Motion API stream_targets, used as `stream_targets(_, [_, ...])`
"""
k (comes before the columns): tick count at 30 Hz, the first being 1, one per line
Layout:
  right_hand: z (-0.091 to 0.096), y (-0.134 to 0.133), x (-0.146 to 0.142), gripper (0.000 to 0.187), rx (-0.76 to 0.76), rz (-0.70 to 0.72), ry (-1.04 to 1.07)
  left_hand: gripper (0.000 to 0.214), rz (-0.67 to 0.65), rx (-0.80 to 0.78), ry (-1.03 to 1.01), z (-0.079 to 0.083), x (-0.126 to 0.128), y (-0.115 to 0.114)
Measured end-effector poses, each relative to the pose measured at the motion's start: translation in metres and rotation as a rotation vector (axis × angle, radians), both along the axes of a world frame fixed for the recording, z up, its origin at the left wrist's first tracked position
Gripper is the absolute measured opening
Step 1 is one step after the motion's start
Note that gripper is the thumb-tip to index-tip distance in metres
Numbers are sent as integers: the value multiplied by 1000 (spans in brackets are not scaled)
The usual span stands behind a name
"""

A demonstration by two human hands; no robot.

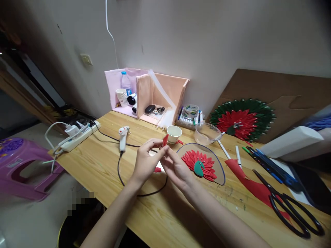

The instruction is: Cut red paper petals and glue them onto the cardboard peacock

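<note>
Petal [165, 140], red, long axis nearly upright, tip upward, between hands [148, 158].

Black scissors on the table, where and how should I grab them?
Probably best by the handle loops, right hand coming from the near side: the black scissors lie with loops toward you, blades pointing away.
</note>
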State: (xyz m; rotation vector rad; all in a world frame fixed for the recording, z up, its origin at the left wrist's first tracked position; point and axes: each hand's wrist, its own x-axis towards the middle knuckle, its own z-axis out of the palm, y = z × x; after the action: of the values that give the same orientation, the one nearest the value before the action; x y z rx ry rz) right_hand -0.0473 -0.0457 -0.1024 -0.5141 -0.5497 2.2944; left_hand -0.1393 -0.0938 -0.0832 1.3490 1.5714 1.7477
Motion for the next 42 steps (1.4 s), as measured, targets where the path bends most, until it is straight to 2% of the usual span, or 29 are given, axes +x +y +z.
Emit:
stream_targets(9, [3, -20, -43, 20, 32, 127, -52, 13, 272, 64, -104, -15, -31, -17])
stream_targets(12, [-6, -15, -52, 24, 94, 217, -130, 11, 352, 84, -31, -21, -47, -28])
stream_targets(15, [-24, 3, -68, 31, 301, 194, -332, 9, 472, 68, 232, -24, -68, -45])
stream_targets(17, [-37, 16, -83, 37, 590, 129, -570, 8, 536, 32, 468, -25, -84, -58])
stream_targets(19, [-48, 24, -103, 45, 689, 94, -635, 9, 579, -23, 669, -27, -99, -71])
stream_targets(21, [-53, 25, -124, 51, 966, 79, -792, 11, 601, -87, 812, -31, -112, -81])
stream_targets(23, [-55, 18, -145, 51, 1145, 101, -939, 13, 615, -146, 915, -36, -123, -86])
stream_targets(25, [-55, 8, -162, 45, 1203, 94, -1053, 14, 630, -204, 974, -41, -130, -88])
stream_targets(28, [-53, -3, -177, 34, 1207, 44, -1155, 15, 629, -296, 990, -48, -137, -89])
stream_targets(30, [-52, -5, -178, 30, 1199, 30, -1145, 15, 623, -338, 981, -50, -141, -89])
stream_targets(33, [-48, -2, -163, 35, 1191, 56, -1041, 15, 626, -371, 958, -51, -145, -91])
stream_targets(36, [-42, 4, -134, 40, 1178, 118, -865, 14, 630, -406, 936, -52, -149, -94])
stream_targets(38, [-40, 6, -111, 40, 1109, 139, -652, 14, 630, -426, 924, -54, -151, -95])
stream_targets(42, [-40, 4, -79, 31, 1154, 312, -560, 14, 613, -449, 904, -57, -151, -92])
